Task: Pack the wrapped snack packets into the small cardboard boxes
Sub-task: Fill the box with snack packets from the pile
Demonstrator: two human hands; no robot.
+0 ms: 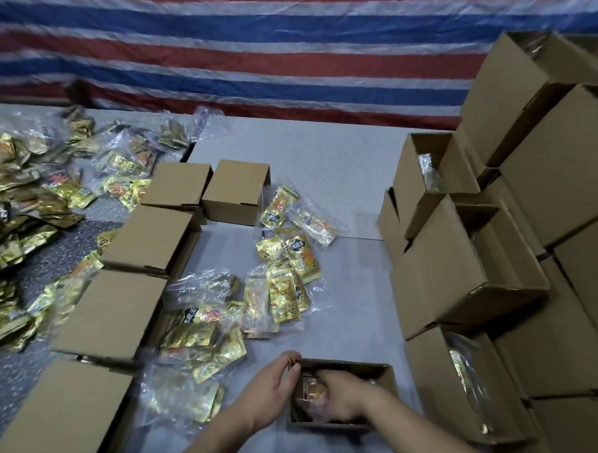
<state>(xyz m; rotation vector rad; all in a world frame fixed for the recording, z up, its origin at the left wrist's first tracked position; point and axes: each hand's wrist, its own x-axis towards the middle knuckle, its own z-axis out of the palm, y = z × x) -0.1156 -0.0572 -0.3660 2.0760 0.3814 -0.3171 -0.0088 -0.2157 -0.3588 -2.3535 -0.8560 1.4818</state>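
Observation:
A small open cardboard box (372,368) stands on the grey table right in front of me. My left hand (274,388) grips its left wall, fingers curled over the rim. My right hand (342,394) reaches down inside the box, on a gold snack packet (310,388) lying in it; whether the fingers hold the packet is hidden. More gold packets in clear wrap (282,261) lie loose on the table just beyond the box and to its left.
A row of closed small boxes (133,302) runs along the left. Beyond it a big heap of gold packets (22,204) covers the far left. Stacked boxes, some open with packets inside (464,270), fill the right. A striped tarp (282,38) hangs behind.

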